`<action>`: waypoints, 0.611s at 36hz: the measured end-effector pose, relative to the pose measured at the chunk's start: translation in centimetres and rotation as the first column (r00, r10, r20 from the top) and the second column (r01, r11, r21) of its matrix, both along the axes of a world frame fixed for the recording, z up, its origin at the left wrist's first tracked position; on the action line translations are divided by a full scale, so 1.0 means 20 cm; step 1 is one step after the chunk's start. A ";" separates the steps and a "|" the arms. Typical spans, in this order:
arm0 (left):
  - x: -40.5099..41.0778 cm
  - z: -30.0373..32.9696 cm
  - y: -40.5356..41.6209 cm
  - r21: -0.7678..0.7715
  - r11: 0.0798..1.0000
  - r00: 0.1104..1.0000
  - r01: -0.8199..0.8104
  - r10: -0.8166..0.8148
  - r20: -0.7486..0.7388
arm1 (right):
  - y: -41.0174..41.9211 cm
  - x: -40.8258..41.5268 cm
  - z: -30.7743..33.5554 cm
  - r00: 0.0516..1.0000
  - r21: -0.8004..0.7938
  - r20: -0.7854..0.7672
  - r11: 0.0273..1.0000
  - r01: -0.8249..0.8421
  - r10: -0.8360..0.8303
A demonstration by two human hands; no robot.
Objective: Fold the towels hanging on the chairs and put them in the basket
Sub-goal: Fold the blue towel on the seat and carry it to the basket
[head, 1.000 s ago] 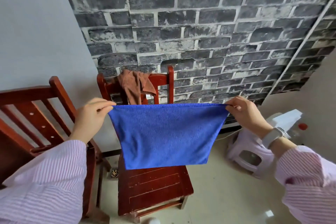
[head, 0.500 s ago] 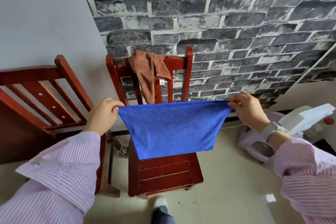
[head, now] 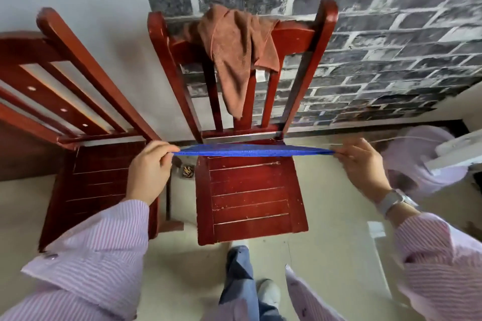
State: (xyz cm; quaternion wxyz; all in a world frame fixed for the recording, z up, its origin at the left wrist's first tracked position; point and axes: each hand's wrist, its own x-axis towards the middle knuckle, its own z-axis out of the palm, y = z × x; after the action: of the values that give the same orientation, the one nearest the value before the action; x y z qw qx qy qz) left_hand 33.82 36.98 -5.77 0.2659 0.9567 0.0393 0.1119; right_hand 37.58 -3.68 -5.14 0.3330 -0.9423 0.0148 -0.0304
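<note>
Holding the blue towel (head: 251, 150) stretched taut, the left hand (head: 150, 171) pinched one top corner and the right hand (head: 361, 167) pinched the other. Change vs. a second earlier: the towel had hung as a full sheet in front of the middle chair (head: 250, 195); now it showed only as a thin edge-on strip over the seat's back edge. The view had also tipped down, so some of that may be camera angle. Likely read: towel being lowered or laid out for the first fold, seat as work surface. No fold visible yet.

Brown towel (head: 234, 57) was untouched, draped over the middle chair's top rail, hanging down the slats. So one towel in hand, one waiting, none delivered. Basket not in view.

Clearances: seat front and both side edges were open. Left chair (head: 86, 164) sat just beside the left hand, tight on that side. Pale stool (head: 417, 159) was near the right hand. The person's foot (head: 268, 292) stood on open floor just off the seat's front edge.
</note>
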 end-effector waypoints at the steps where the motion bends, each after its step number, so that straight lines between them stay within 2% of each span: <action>1: -0.03 -0.06 0.01 0.001 1.000 0.999 -0.001 0.001 -0.039 | 0.01 -0.03 -0.05 0.999 -0.022 -0.045 1.000 -0.002 0.001; 5: -0.17 -0.32 0.03 -0.005 1.000 0.970 -0.002 0.001 -0.243 | 0.06 -0.19 -0.28 0.970 -0.001 -0.236 0.998 0.065 -0.063; 7: -0.24 -0.46 0.04 -0.010 1.000 0.932 0.007 -0.010 -0.363 | 0.08 -0.27 -0.39 0.937 -0.039 -0.342 0.998 0.054 -0.064; 12: -0.44 -0.81 0.07 -0.002 0.995 0.748 0.100 -0.077 -0.659 | 0.04 -0.48 -0.72 0.804 -0.202 -0.594 0.972 -0.119 -0.025; 17: -0.55 -1.01 0.06 -0.030 0.985 0.565 0.168 -0.121 -0.816 | 0.03 -0.62 -0.93 0.607 -0.160 -0.794 0.950 -0.269 0.039; 19: -0.57 -1.05 0.07 -0.042 0.987 0.513 0.155 -0.117 -0.851 | 0.03 -0.64 -1.00 0.557 -0.143 -0.829 0.944 -0.296 0.049; 22: -0.55 -1.11 0.06 -0.071 0.994 0.514 0.087 -0.106 -0.851 | 0.04 -0.62 -1.06 0.547 -0.144 -0.837 0.969 -0.200 -0.012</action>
State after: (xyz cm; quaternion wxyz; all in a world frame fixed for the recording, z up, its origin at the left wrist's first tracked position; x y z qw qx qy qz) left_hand 22.73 38.21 -27.95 0.2277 0.8868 0.1121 -0.3863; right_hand 25.28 -2.84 -26.32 0.1796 -0.8744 0.1162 0.4354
